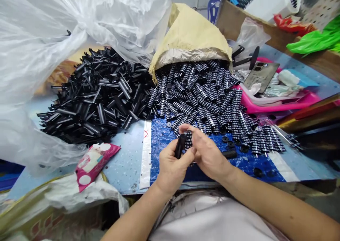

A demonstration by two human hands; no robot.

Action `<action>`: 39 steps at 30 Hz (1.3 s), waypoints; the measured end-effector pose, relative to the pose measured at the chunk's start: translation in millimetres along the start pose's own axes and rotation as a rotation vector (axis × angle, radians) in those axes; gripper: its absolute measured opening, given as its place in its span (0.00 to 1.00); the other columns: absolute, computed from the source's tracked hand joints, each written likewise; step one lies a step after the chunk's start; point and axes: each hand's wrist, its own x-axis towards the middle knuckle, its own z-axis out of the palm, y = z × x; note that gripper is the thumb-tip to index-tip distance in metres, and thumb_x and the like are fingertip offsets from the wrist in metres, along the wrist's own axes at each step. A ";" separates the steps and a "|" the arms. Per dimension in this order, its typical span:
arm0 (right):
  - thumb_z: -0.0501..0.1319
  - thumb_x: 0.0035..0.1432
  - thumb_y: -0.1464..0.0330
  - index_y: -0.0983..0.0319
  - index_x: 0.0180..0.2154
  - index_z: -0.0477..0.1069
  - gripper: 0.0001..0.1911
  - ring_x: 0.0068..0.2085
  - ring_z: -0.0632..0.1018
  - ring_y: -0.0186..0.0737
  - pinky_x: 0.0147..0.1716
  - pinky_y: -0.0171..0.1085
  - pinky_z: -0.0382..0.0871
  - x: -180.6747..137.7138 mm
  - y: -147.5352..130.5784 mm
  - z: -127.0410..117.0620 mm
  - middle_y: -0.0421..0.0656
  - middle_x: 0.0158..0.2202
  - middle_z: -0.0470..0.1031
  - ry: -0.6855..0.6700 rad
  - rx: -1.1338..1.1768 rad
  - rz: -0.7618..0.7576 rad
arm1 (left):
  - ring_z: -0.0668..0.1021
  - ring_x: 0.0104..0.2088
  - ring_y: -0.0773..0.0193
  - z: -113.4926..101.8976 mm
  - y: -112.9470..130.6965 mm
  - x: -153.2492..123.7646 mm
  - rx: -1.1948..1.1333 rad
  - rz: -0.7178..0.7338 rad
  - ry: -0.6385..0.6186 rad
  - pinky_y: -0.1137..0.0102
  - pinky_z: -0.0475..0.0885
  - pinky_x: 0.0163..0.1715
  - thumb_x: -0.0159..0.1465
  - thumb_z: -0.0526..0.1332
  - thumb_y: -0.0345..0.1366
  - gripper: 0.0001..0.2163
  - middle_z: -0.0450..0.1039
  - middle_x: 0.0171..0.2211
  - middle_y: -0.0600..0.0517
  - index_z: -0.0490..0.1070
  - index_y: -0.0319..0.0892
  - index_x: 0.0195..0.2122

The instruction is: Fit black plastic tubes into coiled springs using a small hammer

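My left hand [171, 165] is closed around a dark, smooth plastic piece [180, 146], held upright between thumb and fingers. Right beside that piece is a black cylinder with a white checked pattern [188, 138], which my right hand [208, 152] holds with its fingers curled over it. Both hands meet above a blue sheet [164, 129]; whether the two parts are joined cannot be made out. Behind them spreads a heap of similar patterned cylinders [202, 96]. Several small black discs [231, 143] and a plain dark cylinder [228, 154] lie near my right wrist.
A large pile of black plastic pieces [106, 96] sits to the left, under a clear plastic bag [32, 57]. A yellow sack [193, 32] opens onto the cylinders. On the right, a pink tray [287, 104] bears a phone [261, 76]. A pink packet [95, 163] lies at front left.
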 end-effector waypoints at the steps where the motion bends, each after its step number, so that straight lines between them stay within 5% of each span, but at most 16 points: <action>1: 0.64 0.56 0.43 0.55 0.66 0.60 0.42 0.64 0.68 0.53 0.56 0.48 0.73 -1.8 1.0 -7.5 0.52 0.67 0.63 -0.052 -0.154 -0.133 | 0.68 0.26 0.67 -3.9 0.4 -1.8 -0.003 -0.025 -0.006 0.72 0.65 0.28 0.56 0.72 0.41 0.09 0.71 0.26 0.56 0.79 0.42 0.33; 4: 0.73 0.49 0.49 0.53 0.72 0.44 0.59 0.72 0.53 0.58 0.64 0.56 0.63 -6.5 4.5 -29.6 0.53 0.73 0.44 -0.244 -0.609 -0.524 | 0.67 0.26 0.68 -15.8 1.5 -8.5 -0.001 -0.073 -0.034 0.73 0.65 0.27 0.56 0.72 0.43 0.10 0.70 0.26 0.56 0.78 0.42 0.34; 7: 0.72 0.55 0.59 0.57 0.72 0.44 0.53 0.69 0.60 0.56 0.65 0.57 0.61 -9.7 6.4 -38.6 0.55 0.70 0.56 -0.301 -0.795 -0.732 | 0.66 0.25 0.69 -20.6 0.7 -13.0 0.024 -0.067 -0.045 0.73 0.64 0.27 0.59 0.70 0.46 0.12 0.68 0.25 0.56 0.78 0.42 0.34; 11: 0.73 0.53 0.58 0.60 0.72 0.45 0.55 0.65 0.68 0.58 0.63 0.56 0.67 -14.5 4.3 -32.5 0.57 0.66 0.63 -0.228 -0.877 -0.821 | 0.64 0.22 0.68 -16.0 -1.5 -15.6 -0.028 -0.080 0.069 0.72 0.62 0.23 0.67 0.56 0.57 0.22 0.66 0.23 0.55 0.75 0.42 0.34; 15: 0.72 0.55 0.59 0.59 0.72 0.46 0.52 0.62 0.72 0.57 0.59 0.53 0.73 -19.6 1.3 -24.3 0.56 0.64 0.66 -0.194 -0.951 -0.903 | 0.72 0.33 0.64 -11.6 -3.2 -17.9 -0.056 -0.010 0.058 0.72 0.69 0.36 0.67 0.60 0.52 0.17 0.73 0.31 0.52 0.75 0.42 0.32; 21: 0.68 0.59 0.62 0.64 0.72 0.46 0.48 0.63 0.70 0.55 0.58 0.52 0.73 -23.5 1.1 -20.2 0.60 0.63 0.67 -0.158 -1.108 -0.918 | 0.78 0.40 0.61 -20.4 1.8 -14.0 -0.223 -0.134 -0.022 0.68 0.72 0.45 0.60 0.69 0.46 0.15 0.80 0.39 0.50 0.80 0.42 0.42; 29: 0.68 0.58 0.52 0.68 0.71 0.46 0.51 0.66 0.66 0.59 0.61 0.57 0.68 -26.9 15.4 -29.2 0.61 0.63 0.66 -0.221 -1.118 -0.790 | 0.77 0.27 0.65 -37.4 -11.3 -5.9 -0.250 -0.268 -0.055 0.70 0.74 0.30 0.55 0.72 0.46 0.16 0.78 0.31 0.52 0.78 0.42 0.40; 34: 0.59 0.68 0.68 0.62 0.51 0.71 0.11 0.45 0.79 0.49 0.45 0.47 0.75 -39.7 25.3 -52.2 0.50 0.44 0.78 -0.277 -1.308 -0.653 | 0.77 0.34 0.61 -85.6 -19.4 7.6 0.366 0.093 0.015 0.67 0.71 0.38 0.59 0.68 0.40 0.08 0.79 0.34 0.50 0.79 0.45 0.39; 39: 0.56 0.68 0.74 0.63 0.48 0.69 0.09 0.36 0.76 0.41 0.38 0.39 0.72 -36.3 16.9 -43.3 0.46 0.36 0.74 -0.172 -1.173 -0.696 | 0.75 0.32 0.60 -117.5 -15.0 22.0 0.817 -0.002 -0.189 0.68 0.67 0.34 0.53 0.71 0.42 0.11 0.77 0.32 0.51 0.81 0.44 0.36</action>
